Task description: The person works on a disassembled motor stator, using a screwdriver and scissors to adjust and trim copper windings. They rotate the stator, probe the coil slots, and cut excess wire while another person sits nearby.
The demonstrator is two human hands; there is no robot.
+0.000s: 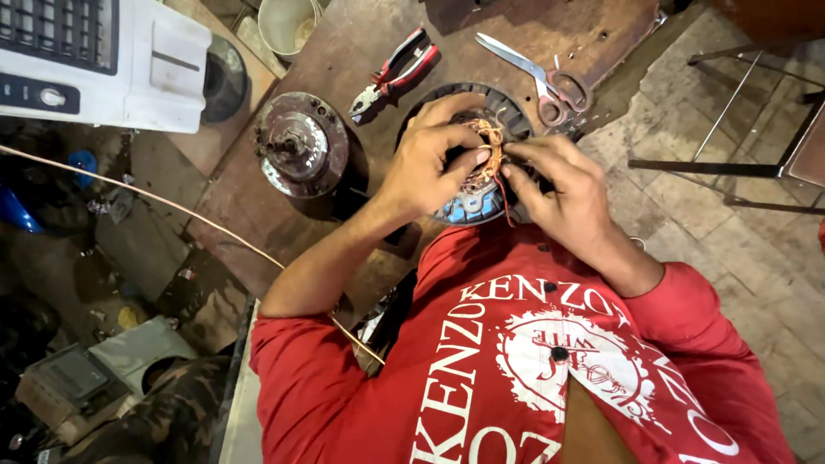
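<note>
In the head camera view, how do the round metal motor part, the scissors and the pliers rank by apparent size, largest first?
1. Round metal motor part: clearly the largest area.
2. Scissors: longer than the pliers, but thin.
3. Pliers: shortest.
Scissors and pliers look close in size, so their order is unsure. All three lie on the same bench.

Round motor stator [478,194] lies flat on the worn brown bench, right under my hands. Dark ribbed outer ring, pale blue plate showing at its near edge. Copper windings [490,142] bunch up at the centre, loose strands standing; one thin red wire trails toward me.
</note>
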